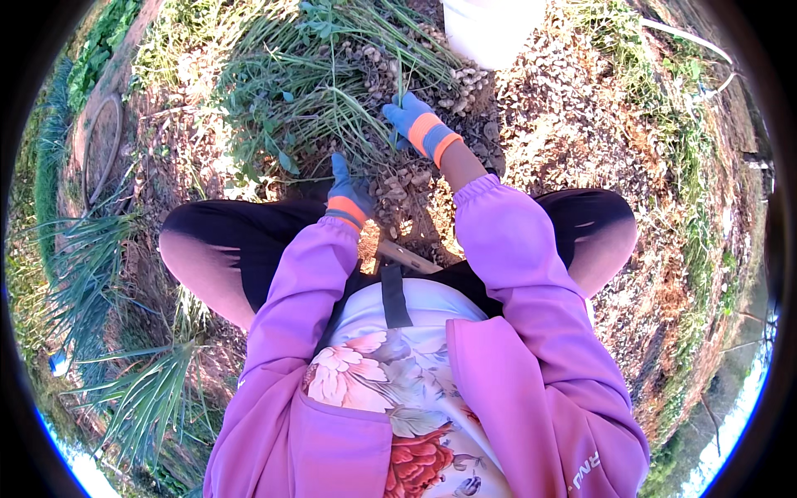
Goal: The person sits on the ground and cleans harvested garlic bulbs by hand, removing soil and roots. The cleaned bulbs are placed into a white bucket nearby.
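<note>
Peanut plants point(280, 81) with green stems lie in a heap in front of me, their pods point(464, 90) clustered at the root ends. My left hand point(350, 190), in a blue glove with an orange cuff, is at the near edge of the heap, against a root clump with pods point(398, 187); its thumb points up and its other fingers are partly hidden. My right hand point(414, 118), gloved alike, is at the stems and roots right of centre, its fingers bent around some thin stems. What lies under its palm is hidden.
A white bucket point(492, 31) stands beyond the heap, to the right. A wooden piece point(408, 256) lies between my legs. Dry leaf litter point(560, 124) covers the ground at right. Leafy green plants point(93, 267) and a hose point(103, 149) are at left; a pale tube point(691, 38) curves at upper right.
</note>
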### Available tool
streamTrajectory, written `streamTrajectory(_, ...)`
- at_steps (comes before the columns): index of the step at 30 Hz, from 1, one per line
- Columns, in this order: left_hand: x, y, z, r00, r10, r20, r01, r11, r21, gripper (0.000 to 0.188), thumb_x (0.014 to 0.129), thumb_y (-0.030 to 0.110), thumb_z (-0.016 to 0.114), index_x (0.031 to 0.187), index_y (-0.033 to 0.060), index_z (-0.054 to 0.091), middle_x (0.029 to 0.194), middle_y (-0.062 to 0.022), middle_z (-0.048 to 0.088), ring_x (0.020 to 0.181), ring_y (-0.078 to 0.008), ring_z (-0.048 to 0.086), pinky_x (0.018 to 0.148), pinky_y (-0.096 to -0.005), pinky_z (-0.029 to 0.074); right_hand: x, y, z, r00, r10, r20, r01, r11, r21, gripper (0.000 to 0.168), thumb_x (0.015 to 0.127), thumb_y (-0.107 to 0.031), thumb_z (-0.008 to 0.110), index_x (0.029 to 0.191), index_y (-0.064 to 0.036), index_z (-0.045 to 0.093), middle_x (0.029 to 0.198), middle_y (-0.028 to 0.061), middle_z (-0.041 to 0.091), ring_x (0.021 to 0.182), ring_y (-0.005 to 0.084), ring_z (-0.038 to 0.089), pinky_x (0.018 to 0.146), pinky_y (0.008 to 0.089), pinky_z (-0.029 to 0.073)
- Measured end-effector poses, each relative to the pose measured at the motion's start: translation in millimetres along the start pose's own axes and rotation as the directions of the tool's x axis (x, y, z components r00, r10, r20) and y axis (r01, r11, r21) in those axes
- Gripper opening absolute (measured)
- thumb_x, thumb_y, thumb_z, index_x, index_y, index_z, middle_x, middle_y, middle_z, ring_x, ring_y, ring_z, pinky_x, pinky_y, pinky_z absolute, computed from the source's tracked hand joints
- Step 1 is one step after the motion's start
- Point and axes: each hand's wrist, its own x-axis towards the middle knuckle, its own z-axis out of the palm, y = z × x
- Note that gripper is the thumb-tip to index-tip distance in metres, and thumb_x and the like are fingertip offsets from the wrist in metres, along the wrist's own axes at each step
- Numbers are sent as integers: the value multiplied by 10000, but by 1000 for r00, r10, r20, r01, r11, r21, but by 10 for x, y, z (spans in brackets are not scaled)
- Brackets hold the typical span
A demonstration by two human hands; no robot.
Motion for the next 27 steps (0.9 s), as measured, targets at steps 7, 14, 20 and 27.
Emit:
streamTrajectory(7,-235,-156,108,834,9,551,-108,983,146,547,801,446,574,1219,112,457,1196,-49,512,1079,-227,480,957,-378,346,-114,141,-110,951,120,286,-104,992,-68,369,828,-381,518,1041,-80,538,778,37,544,527,143,505,424,291,426)
streamTrajectory(14,-314,-232,195,712,143,688,-546,729,414,583,759,179,670,1252,78,374,1132,-29,507,1034,-156,483,899,-320,384,-293,119,-94,942,-17,336,-18,995,102,284,847,-286,538,1025,-67,567,789,-1,566,584,97,501,492,245,416)
streamTrajectory(20,-376,-351,326,569,311,761,-792,458,404,753,625,91,777,1228,36,329,1143,-67,483,989,-160,510,846,-296,438,-579,60,-93,942,-191,275,75,921,381,274,873,-201,513,1076,-17,527,966,16,557,887,87,489,803,235,413)
streamTrajectory(27,-473,-335,469,515,446,732,-842,427,331,824,553,61,784,1221,51,303,1105,-65,468,983,-161,499,831,-298,451,-1039,-279,-35,924,-367,111,321,898,302,264,881,-213,497,1089,-55,541,766,-63,512,593,-5,396,504,144,337)
